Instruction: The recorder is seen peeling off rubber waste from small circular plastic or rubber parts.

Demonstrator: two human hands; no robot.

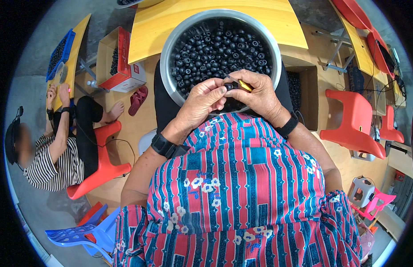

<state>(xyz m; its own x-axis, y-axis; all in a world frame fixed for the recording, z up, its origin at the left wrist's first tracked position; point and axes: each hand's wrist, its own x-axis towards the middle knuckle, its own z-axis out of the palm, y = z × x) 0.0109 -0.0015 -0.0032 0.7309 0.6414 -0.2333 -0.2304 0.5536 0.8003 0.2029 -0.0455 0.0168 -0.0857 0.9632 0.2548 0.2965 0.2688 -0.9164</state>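
Note:
A wide metal basin (166,80) full of small round black parts (219,49) rests at my lap, against the yellow table. Over its near rim my two hands meet. My left hand (202,97) pinches one small black part (231,86) between thumb and fingers. In my right hand (262,95) is a small yellow-handled tool (245,86), gripped close against that same part. A thin greyish edge shows by the right fingertips, but the tool's working end is too small to make out. Both hands are closed, their fingertips nearly touching.
The yellow table (148,31) lies beyond the basin. A cardboard box (304,89) holding black parts stands right of my knees, near a red stool (349,120). At left, a person (59,151) works at another table with a blue tray (61,54); a red-and-white box (122,66) sits between.

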